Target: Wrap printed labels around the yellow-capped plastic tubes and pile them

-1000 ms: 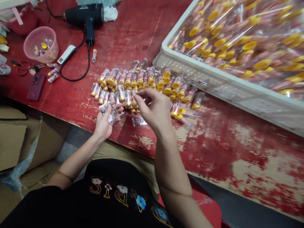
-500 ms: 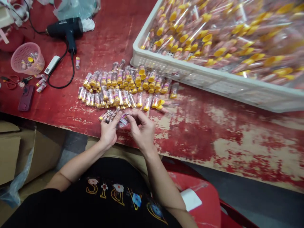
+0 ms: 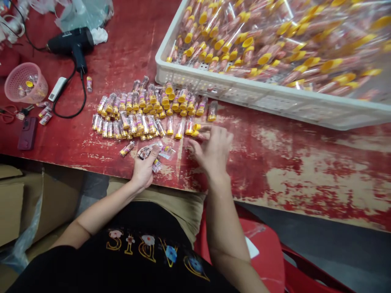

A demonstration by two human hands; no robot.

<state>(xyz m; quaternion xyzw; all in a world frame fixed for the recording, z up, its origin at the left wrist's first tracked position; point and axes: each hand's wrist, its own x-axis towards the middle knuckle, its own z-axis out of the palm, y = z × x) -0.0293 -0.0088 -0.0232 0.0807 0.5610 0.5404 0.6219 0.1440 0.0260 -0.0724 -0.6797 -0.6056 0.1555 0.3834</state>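
Near the table's front edge, my left hand [image 3: 143, 167] holds a bunch of small printed plastic sleeves [image 3: 147, 150] under its thumb. One more sleeve [image 3: 167, 152] lies just to the right of them. My right hand [image 3: 214, 150] reaches over two yellow-capped tubes [image 3: 200, 132] lying on the table, thumb apart from the fingers; its fingertips are partly hidden behind the hand. Rows of small clear tubes [image 3: 143, 124] with yellow caps and purple labels stand or lean together beyond my hands. A single labelled tube [image 3: 127, 149] lies left of the sleeves.
A white crate [image 3: 244, 89] full of yellow-capped tubes fills the back right of the red table [image 3: 128, 36]. At left are a black heat gun [image 3: 71, 42] with its cable, a pink basket [image 3: 23, 93], red scissors [image 3: 9, 114] and a phone [image 3: 27, 133].
My right hand has moved right, away from the sleeves to the two lying tubes. The left hand keeps its hold. The labelled tube now lies apart, and the view has shifted slightly.
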